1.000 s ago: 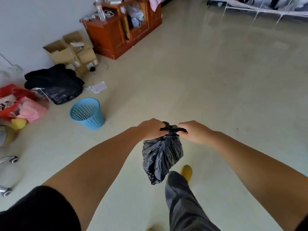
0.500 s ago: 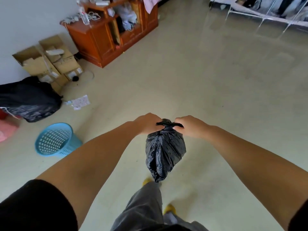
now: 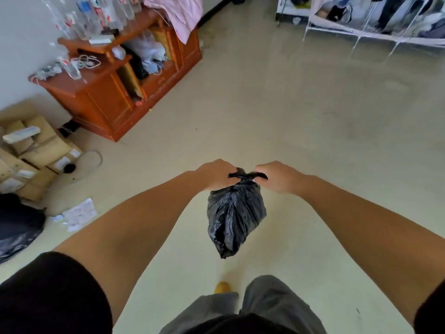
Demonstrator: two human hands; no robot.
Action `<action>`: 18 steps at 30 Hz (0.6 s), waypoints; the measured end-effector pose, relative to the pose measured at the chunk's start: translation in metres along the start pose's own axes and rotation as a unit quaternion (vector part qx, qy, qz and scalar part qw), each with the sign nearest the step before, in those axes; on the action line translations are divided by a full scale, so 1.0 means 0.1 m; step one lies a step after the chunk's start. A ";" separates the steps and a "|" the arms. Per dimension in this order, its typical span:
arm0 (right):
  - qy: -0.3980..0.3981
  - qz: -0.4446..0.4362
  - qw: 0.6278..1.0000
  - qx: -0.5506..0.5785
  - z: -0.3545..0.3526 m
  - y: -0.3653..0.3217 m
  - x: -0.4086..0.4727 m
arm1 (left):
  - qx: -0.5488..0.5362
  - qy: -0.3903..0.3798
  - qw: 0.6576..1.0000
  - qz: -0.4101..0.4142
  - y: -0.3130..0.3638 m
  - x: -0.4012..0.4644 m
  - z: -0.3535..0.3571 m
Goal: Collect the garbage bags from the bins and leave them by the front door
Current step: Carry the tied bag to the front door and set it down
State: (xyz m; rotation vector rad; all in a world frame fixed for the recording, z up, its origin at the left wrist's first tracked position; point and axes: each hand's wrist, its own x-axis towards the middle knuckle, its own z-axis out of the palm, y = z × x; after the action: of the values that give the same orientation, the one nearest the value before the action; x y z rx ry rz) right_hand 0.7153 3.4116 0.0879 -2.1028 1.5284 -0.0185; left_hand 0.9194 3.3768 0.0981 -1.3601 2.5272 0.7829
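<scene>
A small black garbage bag (image 3: pixel 234 213) hangs in front of me above the floor, its top gathered into a knot. My left hand (image 3: pixel 216 173) grips the left end of the bag's tied top. My right hand (image 3: pixel 277 175) grips the right end, so the two fists sit close together with the knot between them. A second, larger black bag (image 3: pixel 16 227) lies on the floor at the far left edge.
A wooden cabinet (image 3: pixel 120 92) with bottles, cables and clothes stands at the back left. Cardboard boxes (image 3: pixel 31 153) and a loose paper (image 3: pixel 79 214) lie against the left wall. A white clothes rack (image 3: pixel 375 22) is at the back right. My legs and a yellow shoe (image 3: pixel 222 287) show below.
I have walked forward: the cabinet and rack are nearer, and the blue basket has dropped out of view to the left. Both hands keep their hold on the bag's top.
</scene>
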 end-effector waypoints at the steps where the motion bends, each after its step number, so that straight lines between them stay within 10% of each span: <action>1: -0.003 0.000 1.000 0.002 -0.13 0.10 0.20 | 0.003 -0.004 1.000 0.000 -0.07 0.23 -0.14; 18: -0.036 -0.053 0.998 -0.008 -2.54 2.36 3.75 | 0.009 0.019 0.999 -0.037 -0.87 4.36 -2.32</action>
State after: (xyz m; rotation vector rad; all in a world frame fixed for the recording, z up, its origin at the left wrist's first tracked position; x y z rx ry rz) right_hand 0.5621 2.9241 0.0955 -2.1714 1.3790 0.0307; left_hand 0.7639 2.9000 0.0973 -1.4675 2.4896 0.7260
